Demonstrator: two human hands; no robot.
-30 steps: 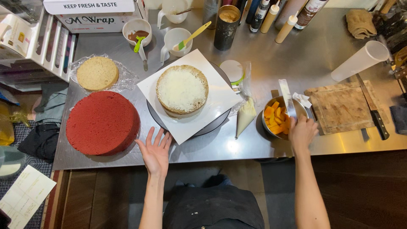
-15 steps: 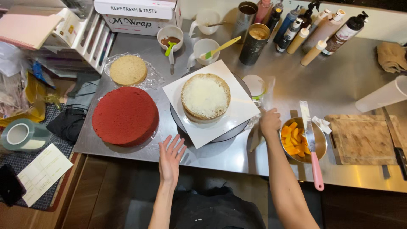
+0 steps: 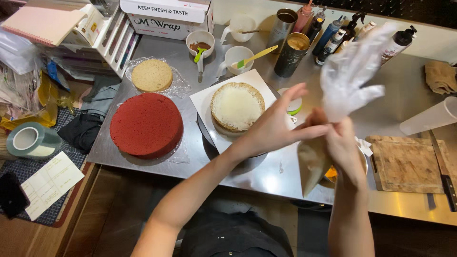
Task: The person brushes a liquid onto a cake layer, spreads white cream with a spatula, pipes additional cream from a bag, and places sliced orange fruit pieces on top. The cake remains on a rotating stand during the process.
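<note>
A clear plastic piping bag (image 3: 328, 119) is raised in front of me, its loose top flaring upward and its cream-filled cone pointing down. My right hand (image 3: 343, 151) grips it around the middle. My left hand (image 3: 276, 124) pinches the same twisted neck from the left, fingers spread. Behind the hands, a round pale cake layer spread with white cream (image 3: 236, 105) rests on a white square sheet (image 3: 205, 102) on a dark turntable. A big red cake layer (image 3: 146, 124) lies to its left.
A small pale sponge layer (image 3: 152, 75) sits on plastic wrap at the back left. Cups, bowls with spatulas, a metal tin (image 3: 291, 54) and several bottles line the back. A wooden cutting board (image 3: 405, 164) and knife (image 3: 443, 174) lie at right, a bowl of orange pieces (image 3: 332, 172) behind the bag.
Both hands have lifted off the counter's front edge. The right hand picked up the piping bag and raised it, and the left hand came across to pinch its neck.
</note>
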